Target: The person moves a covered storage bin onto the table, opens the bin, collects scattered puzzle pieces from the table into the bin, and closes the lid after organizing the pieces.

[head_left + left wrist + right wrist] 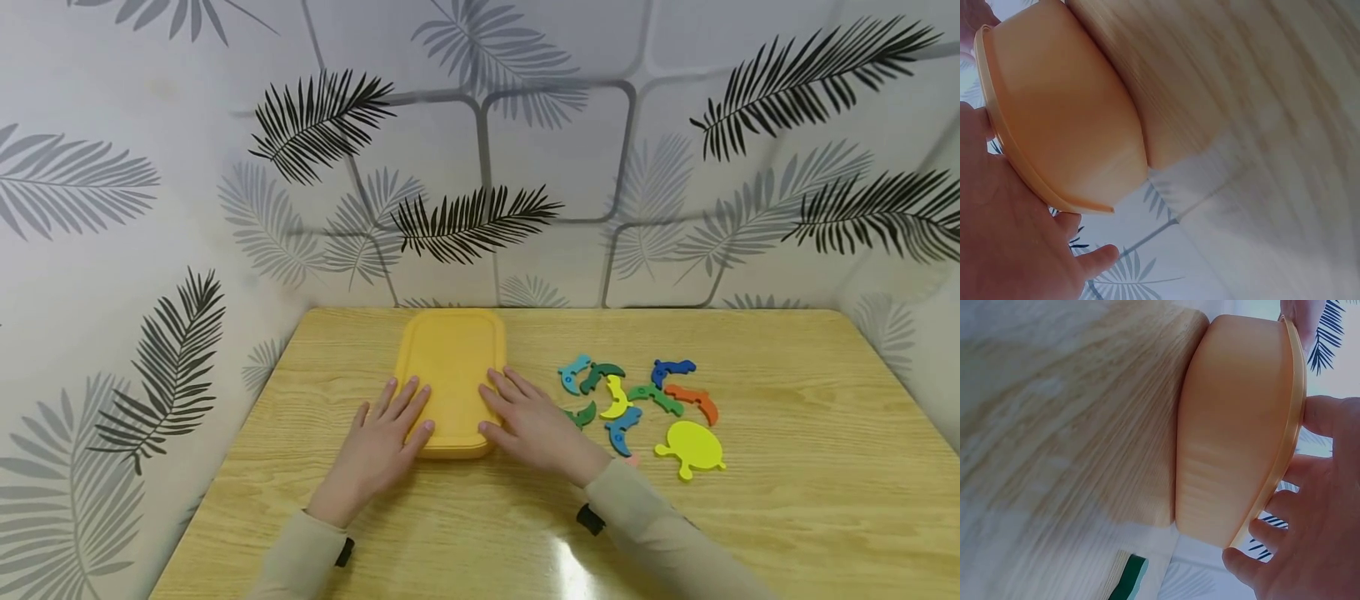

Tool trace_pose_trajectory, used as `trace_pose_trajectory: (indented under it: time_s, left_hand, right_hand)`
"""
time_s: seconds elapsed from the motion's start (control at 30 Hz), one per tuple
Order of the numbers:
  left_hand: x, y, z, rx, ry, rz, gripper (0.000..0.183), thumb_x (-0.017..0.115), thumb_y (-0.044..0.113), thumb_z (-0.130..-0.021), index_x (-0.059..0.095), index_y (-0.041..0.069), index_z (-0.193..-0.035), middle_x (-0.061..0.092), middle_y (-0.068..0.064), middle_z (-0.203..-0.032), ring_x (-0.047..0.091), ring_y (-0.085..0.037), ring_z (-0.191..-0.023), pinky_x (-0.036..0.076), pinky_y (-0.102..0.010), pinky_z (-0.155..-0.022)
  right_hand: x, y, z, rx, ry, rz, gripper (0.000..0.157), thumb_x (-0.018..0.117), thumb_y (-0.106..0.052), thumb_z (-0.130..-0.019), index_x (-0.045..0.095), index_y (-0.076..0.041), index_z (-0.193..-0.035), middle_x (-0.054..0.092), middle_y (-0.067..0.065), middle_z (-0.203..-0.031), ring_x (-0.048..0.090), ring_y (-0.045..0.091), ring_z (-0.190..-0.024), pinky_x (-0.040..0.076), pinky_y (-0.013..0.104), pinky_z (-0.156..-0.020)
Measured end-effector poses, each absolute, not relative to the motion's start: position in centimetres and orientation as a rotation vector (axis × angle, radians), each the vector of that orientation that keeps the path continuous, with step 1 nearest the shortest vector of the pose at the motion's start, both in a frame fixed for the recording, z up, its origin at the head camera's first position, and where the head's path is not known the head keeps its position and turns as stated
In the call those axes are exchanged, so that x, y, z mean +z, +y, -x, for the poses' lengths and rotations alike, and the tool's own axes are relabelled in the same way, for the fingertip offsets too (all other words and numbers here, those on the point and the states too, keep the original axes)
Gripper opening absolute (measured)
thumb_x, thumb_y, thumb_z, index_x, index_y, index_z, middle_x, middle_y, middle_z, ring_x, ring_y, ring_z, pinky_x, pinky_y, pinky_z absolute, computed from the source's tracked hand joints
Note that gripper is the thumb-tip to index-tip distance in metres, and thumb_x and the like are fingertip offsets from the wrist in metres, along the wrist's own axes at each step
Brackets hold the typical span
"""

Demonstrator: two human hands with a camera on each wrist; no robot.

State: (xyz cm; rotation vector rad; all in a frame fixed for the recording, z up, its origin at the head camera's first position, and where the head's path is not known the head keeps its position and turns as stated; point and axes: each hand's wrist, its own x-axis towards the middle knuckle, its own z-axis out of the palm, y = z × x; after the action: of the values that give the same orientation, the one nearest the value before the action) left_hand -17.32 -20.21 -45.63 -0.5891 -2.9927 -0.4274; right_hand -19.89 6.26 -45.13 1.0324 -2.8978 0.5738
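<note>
An orange-yellow plastic box point(452, 367) with a rimmed lid stands on the wooden table, its lid in place. My left hand point(378, 446) rests over the lid's left edge, fingers straight and spread. From the other side my right hand point(536, 425) touches the lid's right edge, its fingers also extended. In the left wrist view the box's side wall point(1066, 106) shows beneath the lid rim, with my left fingers along that rim. The right wrist view shows the opposite wall point(1235, 425) and my right fingertips on the rim. The inside of the box is hidden.
Right of the box lie several flat curved pieces, among them a yellow one point(616, 398), a dark blue one point(671, 371) and an orange one point(693, 402). A yellow turtle-shaped piece point(694, 446) lies nearer. A leaf-patterned wall point(547, 258) stands behind the table point(810, 467).
</note>
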Motion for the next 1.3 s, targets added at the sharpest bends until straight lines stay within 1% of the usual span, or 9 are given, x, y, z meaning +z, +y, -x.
trace_pose_trajectory:
  time_s: [0.4, 0.6, 0.77, 0.97, 1.17, 1.3]
  left_hand:
    - [-45.6, -19.1, 16.7, -0.394, -3.007, 0.604, 0.065, 0.029, 0.059, -0.102, 0.03, 0.023, -0.156, 0.02, 0.002, -0.161, 0.009, -0.024, -0.149, 0.018, -0.064, -0.111]
    - [-45.6, -18.6, 16.1, -0.388, -3.006, 0.608, 0.065, 0.03, 0.059, -0.102, 0.031, 0.023, -0.156, 0.021, 0.001, -0.161, 0.01, -0.026, -0.149, 0.018, -0.064, -0.111]
    - [-45.5, -18.3, 15.7, -0.392, -2.996, 0.615, 0.064, 0.032, 0.057, -0.102, 0.034, 0.022, -0.155, 0.022, 0.001, -0.161, 0.012, -0.026, -0.149, 0.018, -0.065, -0.11]
    - [-45.4, -18.1, 15.3, -0.401, -2.996, 0.621, 0.064, 0.032, 0.057, -0.102, 0.034, 0.022, -0.155, 0.022, 0.001, -0.161, 0.013, -0.027, -0.149, 0.018, -0.065, -0.11]
    - [-45.6, -17.9, 14.9, -0.418, -3.003, 0.622, 0.066, 0.031, 0.059, -0.102, 0.033, 0.022, -0.155, 0.021, 0.0, -0.161, 0.01, -0.026, -0.149, 0.017, -0.066, -0.11]
    - [-45.7, -17.7, 14.6, -0.409, -2.993, 0.628, 0.065, 0.032, 0.059, -0.102, 0.034, 0.022, -0.155, 0.022, 0.0, -0.161, 0.011, -0.026, -0.149, 0.018, -0.066, -0.109]
  right_hand:
    - [-45.0, 7.6, 18.8, 0.602, -2.904, -1.023, 0.062, 0.044, -0.046, -0.103, 0.04, -0.007, -0.151, 0.024, 0.015, -0.159, 0.016, 0.034, -0.147, 0.02, 0.049, -0.116]
    - [-45.0, 8.1, 18.0, 0.577, -2.895, -1.034, 0.061, 0.042, -0.044, -0.104, 0.039, -0.006, -0.151, 0.023, 0.017, -0.159, 0.017, 0.036, -0.147, 0.024, 0.053, -0.113]
    - [-45.1, 8.3, 17.6, 0.542, -2.896, -1.015, 0.061, 0.042, -0.045, -0.104, 0.04, -0.006, -0.151, 0.024, 0.016, -0.159, 0.019, 0.035, -0.147, 0.025, 0.052, -0.113]
    - [-44.9, 8.5, 17.1, 0.537, -2.879, -1.02, 0.061, 0.043, -0.045, -0.104, 0.042, -0.006, -0.15, 0.026, 0.017, -0.158, 0.021, 0.037, -0.146, 0.025, 0.053, -0.113]
    - [-45.0, 8.8, 16.5, 0.545, -2.884, -1.006, 0.06, 0.041, -0.046, -0.104, 0.042, -0.007, -0.15, 0.026, 0.015, -0.159, 0.019, 0.036, -0.146, 0.024, 0.052, -0.114]
    - [-45.1, 9.0, 16.1, 0.548, -2.898, -0.989, 0.061, 0.041, -0.047, -0.104, 0.041, -0.008, -0.151, 0.026, 0.014, -0.159, 0.017, 0.034, -0.147, 0.023, 0.051, -0.114]
